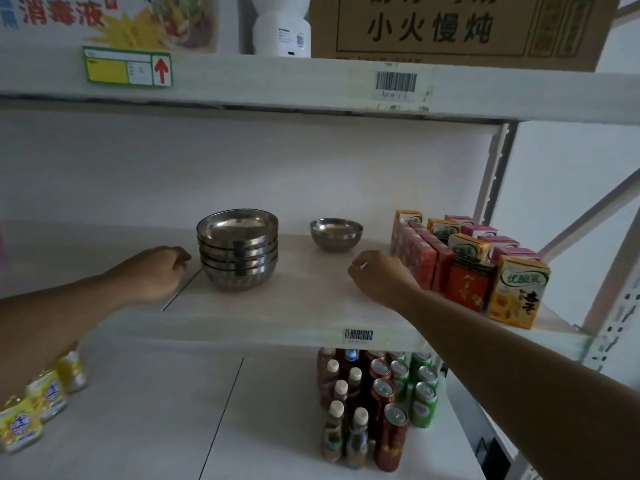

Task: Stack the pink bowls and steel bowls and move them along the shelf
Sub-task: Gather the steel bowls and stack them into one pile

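Note:
A stack of several steel bowls (238, 252) stands in the middle of the white shelf (294, 306). One single steel bowl (336, 233) sits apart, further back and to the right. My left hand (157, 273) rests on the shelf just left of the stack, fingers curled, holding nothing. My right hand (379, 273) hovers in front of and slightly right of the single bowl, fingers curled in, also empty. A sliver of pink shows at the far left edge; no pink bowl is clearly visible.
Drink cartons (467, 265) fill the shelf's right end, close to my right hand. Bottles and cans (377, 403) stand on the lower shelf, yellow bottles (41, 400) at its left. A cardboard box (450, 29) and white bottle (281, 26) sit on the upper shelf.

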A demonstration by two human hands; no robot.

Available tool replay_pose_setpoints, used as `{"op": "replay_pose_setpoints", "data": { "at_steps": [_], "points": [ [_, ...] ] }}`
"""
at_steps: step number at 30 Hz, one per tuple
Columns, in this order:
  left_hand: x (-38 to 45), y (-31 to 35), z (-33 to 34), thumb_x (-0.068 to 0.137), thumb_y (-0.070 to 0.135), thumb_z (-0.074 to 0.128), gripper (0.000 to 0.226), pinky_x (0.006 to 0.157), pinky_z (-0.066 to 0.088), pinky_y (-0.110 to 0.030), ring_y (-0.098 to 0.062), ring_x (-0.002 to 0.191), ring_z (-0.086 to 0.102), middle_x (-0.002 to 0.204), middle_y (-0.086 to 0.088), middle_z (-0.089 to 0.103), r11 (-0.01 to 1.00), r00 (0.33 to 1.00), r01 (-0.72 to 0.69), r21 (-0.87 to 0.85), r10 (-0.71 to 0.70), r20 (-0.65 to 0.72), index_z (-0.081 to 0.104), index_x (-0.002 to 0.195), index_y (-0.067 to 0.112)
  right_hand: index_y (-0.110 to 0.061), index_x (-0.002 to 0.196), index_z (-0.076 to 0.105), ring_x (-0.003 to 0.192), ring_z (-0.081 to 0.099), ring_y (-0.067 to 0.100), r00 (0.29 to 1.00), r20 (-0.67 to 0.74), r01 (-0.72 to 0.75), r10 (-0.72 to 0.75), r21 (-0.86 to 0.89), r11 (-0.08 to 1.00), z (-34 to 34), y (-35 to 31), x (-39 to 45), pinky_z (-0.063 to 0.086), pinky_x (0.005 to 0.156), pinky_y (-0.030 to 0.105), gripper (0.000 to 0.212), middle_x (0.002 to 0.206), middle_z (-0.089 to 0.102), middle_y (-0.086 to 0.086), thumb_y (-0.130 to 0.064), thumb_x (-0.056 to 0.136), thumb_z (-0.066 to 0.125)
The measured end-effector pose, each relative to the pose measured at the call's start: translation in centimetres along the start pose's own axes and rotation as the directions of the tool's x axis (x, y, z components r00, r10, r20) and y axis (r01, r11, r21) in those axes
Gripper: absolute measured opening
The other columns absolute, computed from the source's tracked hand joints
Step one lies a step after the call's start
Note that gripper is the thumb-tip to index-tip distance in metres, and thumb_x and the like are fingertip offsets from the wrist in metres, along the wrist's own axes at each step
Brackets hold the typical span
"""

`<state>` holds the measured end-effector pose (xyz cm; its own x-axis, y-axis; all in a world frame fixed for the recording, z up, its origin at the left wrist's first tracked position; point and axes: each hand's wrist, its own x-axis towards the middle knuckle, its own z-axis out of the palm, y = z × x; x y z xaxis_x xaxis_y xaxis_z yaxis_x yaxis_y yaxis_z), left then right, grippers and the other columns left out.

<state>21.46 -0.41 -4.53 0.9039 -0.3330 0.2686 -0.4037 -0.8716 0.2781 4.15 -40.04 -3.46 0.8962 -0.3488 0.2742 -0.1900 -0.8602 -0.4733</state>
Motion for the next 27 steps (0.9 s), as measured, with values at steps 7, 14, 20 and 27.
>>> {"op": "replay_pose_setpoints", "data": {
  "at_steps": [7,14,20,27],
  "points": [
    [7.4,-2.5,1.7,0.112,0.025,0.047,0.037,0.103,0.044,-0.038,-0.036,0.13,0.061,0.144,-0.017,0.064,0.99,0.99,-0.136,-0.037,0.137,0.039,0.064,0.143,0.016,-0.017,0.101,0.077,0.08,0.078,0.025,0.987,-0.083,-0.136,0.139,0.038,0.99,1.3,-1.3,5.8,0.068,0.078,0.043,0.032,0.092,0.081,0.007,-0.037,0.107,0.053],
    [13.2,-4.9,2.8,0.108,0.016,0.054,0.022,0.089,0.043,-0.037,-0.033,0.111,0.067,0.11,-0.008,0.07,0.962,0.964,-0.266,-0.068,0.266,-0.013,0.072,0.121,0.015,-0.007,0.111,0.064,0.08,0.079,0.032,0.926,-0.084,-0.352,0.369,0.167,0.921,2.1,-1.7,11.1,0.07,0.069,0.045,0.047,0.097,0.078,0.017,-0.052,0.107,0.051],
    [15.1,-5.0,2.7,0.105,0.012,0.057,0.024,0.084,0.043,-0.035,-0.021,0.096,0.063,0.099,0.006,0.067,0.926,0.929,-0.37,-0.08,0.368,-0.039,0.067,0.108,0.033,-0.006,0.13,0.059,0.103,0.076,0.035,0.877,-0.076,-0.455,0.475,0.186,0.871,3.5,-0.8,14.9,0.065,0.094,0.051,0.057,0.115,0.077,0.018,-0.056,0.107,0.046],
    [14.8,-4.3,1.9,0.106,0.014,0.056,0.023,0.092,0.048,-0.04,-0.023,0.103,0.065,0.111,-0.001,0.069,0.941,0.943,-0.333,-0.064,0.332,-0.017,0.072,0.119,0.023,-0.002,0.121,0.07,0.07,0.072,0.025,0.821,0.038,-0.556,0.57,0.284,0.781,4.3,-0.3,17.6,0.049,0.047,0.028,0.039,0.091,0.077,0.014,-0.034,0.108,0.052]
  ]
}}
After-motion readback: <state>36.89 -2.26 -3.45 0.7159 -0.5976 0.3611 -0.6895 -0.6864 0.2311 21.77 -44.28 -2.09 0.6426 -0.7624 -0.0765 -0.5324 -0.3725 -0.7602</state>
